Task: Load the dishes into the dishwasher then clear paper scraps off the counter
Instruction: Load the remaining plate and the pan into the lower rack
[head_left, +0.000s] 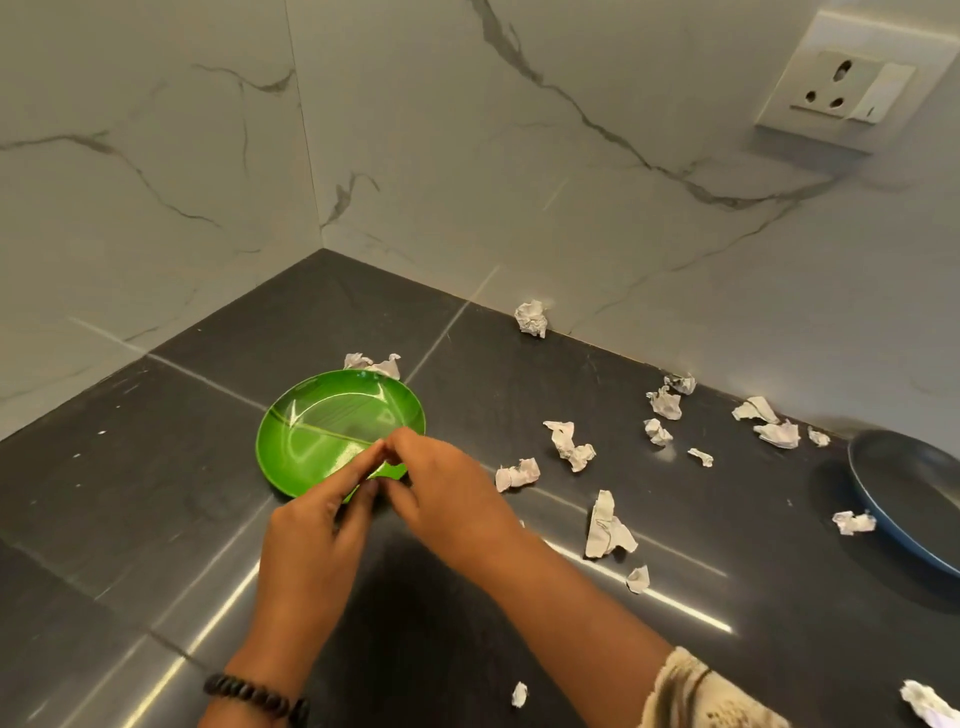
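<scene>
Your left hand (317, 525) and right hand (447, 488) cover the green plate's (322, 426) near rim at frame centre; their grip can't be told; the blue plate (904, 493) is cut off at right.

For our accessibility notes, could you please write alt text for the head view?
Both hands, left hand and right hand, meet at the near rim of a green plate on a dark counter. Crumpled paper scraps lie scattered to the right, near a blue plate.
</scene>
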